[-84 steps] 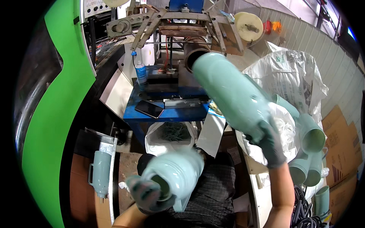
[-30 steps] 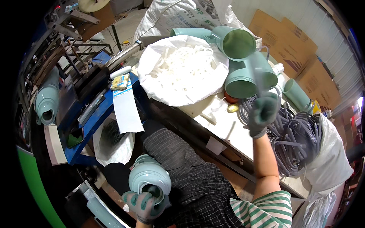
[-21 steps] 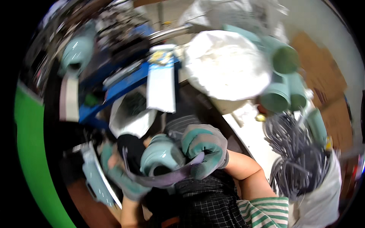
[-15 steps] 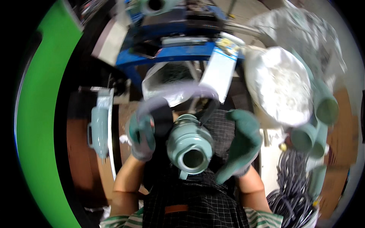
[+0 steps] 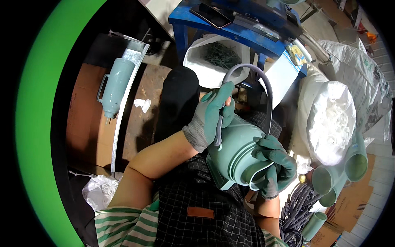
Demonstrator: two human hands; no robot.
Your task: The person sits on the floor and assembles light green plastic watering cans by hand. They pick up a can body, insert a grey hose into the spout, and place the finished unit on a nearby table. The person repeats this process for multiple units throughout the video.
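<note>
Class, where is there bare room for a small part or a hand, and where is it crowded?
One bare brown patch lies between the metal strip and the black-clad knee, above the white scrap. An open gap shows between the grey handle and the mint jug. It's crowded at right: white sack, mint cylinders, grey strips.

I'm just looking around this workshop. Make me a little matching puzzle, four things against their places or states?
1. phone
2. grey strip
3. curly white pieces
4. flask at the hands

A. heaped in an open white bag
B. bent into an arch
C. pale green, with a round opening
D. lying on the blue bench

Pairs: 1-D, 2-B, 3-A, 4-C.
</note>
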